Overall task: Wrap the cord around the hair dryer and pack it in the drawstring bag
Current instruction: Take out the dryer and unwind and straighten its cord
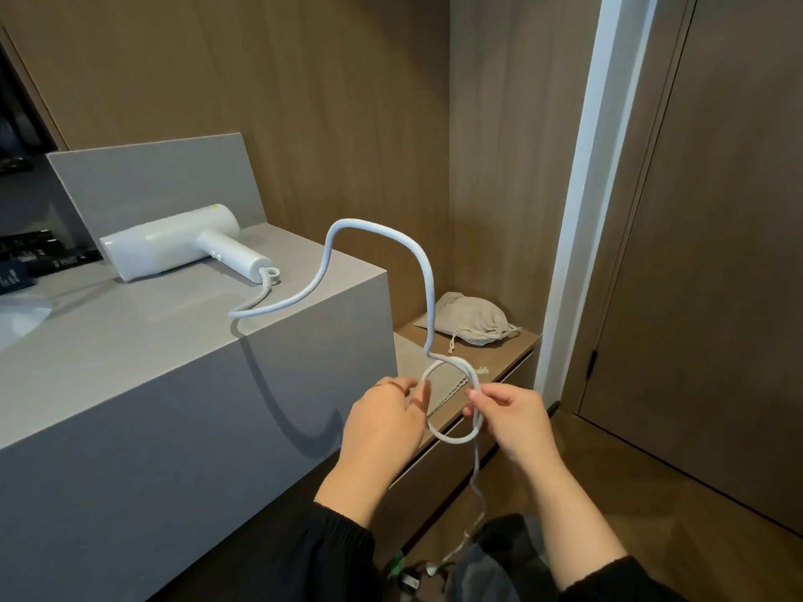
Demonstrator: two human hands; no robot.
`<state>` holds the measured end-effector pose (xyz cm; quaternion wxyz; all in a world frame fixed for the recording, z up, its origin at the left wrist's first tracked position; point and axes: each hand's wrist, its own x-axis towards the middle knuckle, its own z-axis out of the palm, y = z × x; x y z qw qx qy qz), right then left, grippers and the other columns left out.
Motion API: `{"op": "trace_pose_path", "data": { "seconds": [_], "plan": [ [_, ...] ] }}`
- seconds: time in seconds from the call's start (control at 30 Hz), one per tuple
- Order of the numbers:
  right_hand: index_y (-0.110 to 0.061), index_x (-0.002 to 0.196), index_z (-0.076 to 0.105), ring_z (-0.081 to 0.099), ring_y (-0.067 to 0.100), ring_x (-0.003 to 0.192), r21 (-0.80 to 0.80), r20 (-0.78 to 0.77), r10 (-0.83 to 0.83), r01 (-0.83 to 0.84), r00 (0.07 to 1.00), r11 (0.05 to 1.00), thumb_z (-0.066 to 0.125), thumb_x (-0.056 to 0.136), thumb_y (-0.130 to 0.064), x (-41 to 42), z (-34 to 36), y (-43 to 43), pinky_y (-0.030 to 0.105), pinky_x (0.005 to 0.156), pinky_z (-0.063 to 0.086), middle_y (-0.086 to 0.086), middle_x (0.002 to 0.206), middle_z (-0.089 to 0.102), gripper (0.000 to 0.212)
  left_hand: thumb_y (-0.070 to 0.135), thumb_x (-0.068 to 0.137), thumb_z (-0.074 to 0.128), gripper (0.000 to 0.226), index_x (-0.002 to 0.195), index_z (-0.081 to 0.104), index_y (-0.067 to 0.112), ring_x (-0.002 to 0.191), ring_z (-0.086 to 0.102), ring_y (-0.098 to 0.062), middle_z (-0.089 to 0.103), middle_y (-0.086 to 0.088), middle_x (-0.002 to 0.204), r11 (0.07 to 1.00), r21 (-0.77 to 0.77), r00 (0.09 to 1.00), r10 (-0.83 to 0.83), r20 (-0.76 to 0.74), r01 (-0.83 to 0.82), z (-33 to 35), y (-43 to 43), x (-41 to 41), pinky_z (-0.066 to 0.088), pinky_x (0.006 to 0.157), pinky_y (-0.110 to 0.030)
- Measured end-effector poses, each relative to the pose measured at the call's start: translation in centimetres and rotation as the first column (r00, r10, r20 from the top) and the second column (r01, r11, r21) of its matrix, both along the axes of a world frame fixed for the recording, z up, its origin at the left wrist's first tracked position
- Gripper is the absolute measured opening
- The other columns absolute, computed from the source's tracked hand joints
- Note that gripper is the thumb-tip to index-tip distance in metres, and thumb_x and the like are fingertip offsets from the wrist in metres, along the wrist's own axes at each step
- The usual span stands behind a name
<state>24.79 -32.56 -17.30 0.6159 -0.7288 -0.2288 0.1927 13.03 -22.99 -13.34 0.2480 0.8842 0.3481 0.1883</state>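
A white hair dryer (174, 247) lies on its side on the grey countertop (130, 341), handle toward me. Its white cord (413, 254) arcs up off the counter and comes down to a small loop between my hands. My right hand (512, 419) pinches the loop at its right side. My left hand (386, 419) is at the loop's left side with fingers spread, touching the cord. The rest of the cord hangs down toward the floor. A beige drawstring bag (471, 319) lies on the low wooden shelf (517, 345) behind the loop.
A grey backsplash panel (152, 184) stands behind the dryer. A white sink edge (21, 315) and dark items (39, 258) are at the far left. Wood wall panels and a door (717, 254) lie to the right. A plug and dark cloth are near the floor.
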Motion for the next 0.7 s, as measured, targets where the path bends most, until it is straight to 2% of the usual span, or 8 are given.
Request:
{"op": "trace_pose_path", "data": {
  "seconds": [0.07, 0.17, 0.23, 0.3, 0.4, 0.47, 0.53, 0.7],
  "plan": [
    [-0.017, 0.073, 0.073, 0.067, 0.019, 0.073, 0.012, 0.032, -0.031, 0.031, 0.999, 0.999, 0.063, 0.09, -0.011, 0.3, 0.5, 0.0, 0.022, 0.062, 0.051, 0.009, 0.075, 0.071, 0.02, 0.039, 0.098, 0.044, 0.031, 0.103, 0.069, 0.02, 0.065, 0.056, -0.007, 0.064, 0.008, 0.08, 0.994, 0.013, 0.993, -0.106, -0.059, 0.107, 1.5, -0.7, -1.6, 0.038, 0.052, -0.012],
    [-0.012, 0.076, 0.075, 0.067, 0.019, 0.073, -0.014, 0.106, -0.05, 0.052, 0.993, 0.999, 0.065, 0.088, -0.012, 0.2, 1.1, -0.1, 0.023, 0.061, 0.051, 0.006, 0.073, 0.071, 0.016, 0.035, 0.097, 0.05, 0.028, 0.086, 0.071, 0.02, 0.067, 0.058, -0.007, 0.064, 0.009, 0.071, 0.921, 0.07, 0.922, -0.386, 0.025, 0.384, 4.2, -2.7, -3.8, 0.05, 0.065, -0.023],
    [-0.01, 0.072, 0.074, 0.066, 0.023, 0.075, -0.026, 0.161, -0.037, 0.042, 0.986, 0.999, 0.064, 0.087, -0.009, -0.1, 1.4, -0.1, 0.034, 0.067, 0.055, 0.006, 0.07, 0.069, 0.019, 0.029, 0.095, 0.05, 0.024, 0.088, 0.071, 0.02, 0.068, 0.055, 0.001, 0.062, 0.017, 0.072, 0.833, 0.302, 0.841, -0.521, 0.148, 0.463, 6.2, -4.3, -4.5, 0.044, 0.065, -0.01],
    [-0.015, 0.059, 0.064, 0.062, 0.027, 0.076, -0.047, 0.225, -0.043, 0.054, 0.973, 0.997, 0.058, 0.088, -0.002, -0.6, 1.7, 0.0, 0.042, 0.075, 0.052, 0.008, 0.066, 0.062, 0.032, 0.021, 0.088, 0.055, 0.019, 0.092, 0.072, 0.015, 0.077, 0.058, -0.001, 0.068, 0.009, 0.083, 0.675, 0.614, 0.766, -0.62, 0.169, 0.41, 7.5, -5.3, -3.9, 0.046, 0.071, -0.014],
    [-0.016, 0.052, 0.051, 0.056, 0.035, 0.069, -0.122, 0.311, -0.011, 0.052, 0.95, 0.991, 0.055, 0.088, 0.001, -0.9, 1.7, 0.0, 0.041, 0.063, 0.048, 0.017, 0.062, 0.058, 0.04, 0.017, 0.074, 0.074, 0.023, 0.095, 0.072, 0.01, 0.097, 0.065, -0.023, 0.072, -0.006, 0.095, 0.419, 0.815, 0.826, -0.55, -0.124, 0.401, 8.6, -4.9, -0.9, 0.049, 0.092, -0.033],
    [-0.015, 0.05, 0.054, 0.049, 0.024, 0.06, -0.138, 0.287, 0.025, 0.015, 0.958, 0.99, 0.058, 0.086, 0.001, -0.7, 1.6, -0.2, 0.027, 0.054, 0.038, 0.007, 0.055, 0.054, 0.04, 0.02, 0.082, 0.066, 0.025, 0.106, 0.067, 0.015, 0.108, 0.059, -0.024, 0.068, -0.004, 0.105, 0.476, 0.712, 0.856, -0.315, -0.41, 0.516, 9.4, -4.8, 0.9, 0.037, 0.103, -0.038],
    [-0.017, 0.065, 0.071, 0.058, 0.014, 0.064, -0.121, 0.23, 0.016, 0.013, 0.973, 0.993, 0.064, 0.087, -0.007, -0.3, 1.6, -0.3, 0.018, 0.052, 0.04, -0.001, 0.064, 0.064, 0.025, 0.019, 0.09, 0.05, 0.021, 0.11, 0.058, 0.019, 0.106, 0.057, -0.023, 0.063, -0.002, 0.108, 0.633, 0.624, 0.843, -0.089, -0.53, 0.459, 8.9, -4.1, 1.9, 0.035, 0.092, -0.036],
    [-0.014, 0.09, 0.076, 0.064, 0.009, 0.072, -0.027, 0.179, -0.059, 0.065, 0.982, 0.998, 0.071, 0.084, -0.014, 0.4, 2.0, -1.0, 0.01, 0.047, 0.045, 0.001, 0.076, 0.07, 0.008, 0.019, 0.094, 0.047, 0.059, 0.146, 0.02, 0.025, 0.109, 0.054, -0.027, 0.052, -0.008, 0.127, 0.844, 0.46, 0.877, -0.026, -0.479, 0.276, 4.0, -1.7, 1.1, 0.045, 0.076, -0.035]
  ]
}}
